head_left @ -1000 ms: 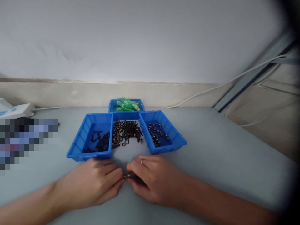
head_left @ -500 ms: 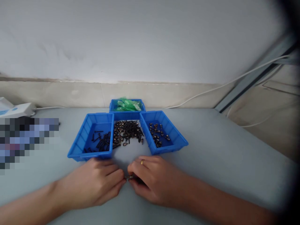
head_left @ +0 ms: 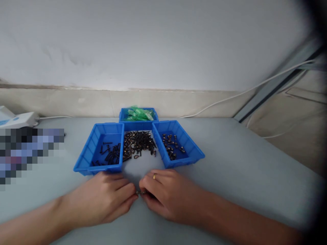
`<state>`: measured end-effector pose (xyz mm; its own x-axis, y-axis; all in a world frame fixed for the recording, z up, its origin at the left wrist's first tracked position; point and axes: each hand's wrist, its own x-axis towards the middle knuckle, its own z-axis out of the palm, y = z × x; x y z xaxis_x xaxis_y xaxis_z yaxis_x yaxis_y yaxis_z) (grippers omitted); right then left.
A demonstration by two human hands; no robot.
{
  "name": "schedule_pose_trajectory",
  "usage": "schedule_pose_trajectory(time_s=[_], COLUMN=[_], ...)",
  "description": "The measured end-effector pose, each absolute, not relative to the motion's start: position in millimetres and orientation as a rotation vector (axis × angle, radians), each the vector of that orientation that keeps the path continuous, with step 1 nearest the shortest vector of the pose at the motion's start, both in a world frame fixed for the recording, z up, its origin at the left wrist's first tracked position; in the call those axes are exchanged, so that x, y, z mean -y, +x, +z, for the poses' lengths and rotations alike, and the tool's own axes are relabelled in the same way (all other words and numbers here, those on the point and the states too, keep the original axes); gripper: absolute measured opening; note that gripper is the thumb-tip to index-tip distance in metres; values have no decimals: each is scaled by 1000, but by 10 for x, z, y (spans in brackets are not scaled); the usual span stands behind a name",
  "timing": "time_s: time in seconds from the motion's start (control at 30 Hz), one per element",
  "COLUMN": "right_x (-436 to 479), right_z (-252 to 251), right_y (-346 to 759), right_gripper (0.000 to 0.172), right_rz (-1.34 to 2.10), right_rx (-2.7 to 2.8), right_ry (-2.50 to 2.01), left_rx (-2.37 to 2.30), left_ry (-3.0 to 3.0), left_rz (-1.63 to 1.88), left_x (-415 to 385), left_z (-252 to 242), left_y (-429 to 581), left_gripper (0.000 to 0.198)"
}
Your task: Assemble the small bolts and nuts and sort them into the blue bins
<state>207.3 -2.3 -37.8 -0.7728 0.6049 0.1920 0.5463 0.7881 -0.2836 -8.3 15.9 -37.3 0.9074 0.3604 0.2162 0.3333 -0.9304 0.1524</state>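
My left hand [head_left: 112,197] and my right hand [head_left: 168,195] meet near the table's front, fingers closed in a pinch. Between their fingertips spans a small metal screw [head_left: 139,192], one end in each hand; most of it is hidden by the fingers. A ring shows on my right hand. Just beyond the hands lies a loose pile of dark and brassy screws [head_left: 139,143] on the table. A blue bin [head_left: 85,153] left of the pile holds dark long screws. In the right blue bin [head_left: 190,144] are several short screws with wider heads.
Behind the pile stands a third blue bin [head_left: 122,115] with green plastic bags [head_left: 139,114] in it. A white device [head_left: 24,119] with a cable sits at the far left, near a blurred-out patch. A white cable [head_left: 217,102] runs along the wall to a metal frame [head_left: 270,81] at right.
Almost nothing differs. My right fingers have shifted very slightly around the screw; the bins and the pile look the same.
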Motion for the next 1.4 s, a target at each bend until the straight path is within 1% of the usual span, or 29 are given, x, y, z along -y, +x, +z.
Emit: schedule_pose_trajectory(time_s=[0.4, 0.83, 1.4], right_x=[31, 29, 31], right_z=[-365, -356, -350], right_y=[2067, 2067, 2061], right_gripper=[4, 5, 9], right_rz=[306, 294, 271], right_rx=[2692, 2701, 2699], right_ry=[-873, -890, -864], left_rx=[-555, -527, -557], left_ry=[2957, 2959, 2927], left_rz=[313, 354, 352], left_x=[-156, -163, -156], left_z=[-394, -350, -348], left_y=[-109, -73, -82], left_gripper=[35, 42, 39])
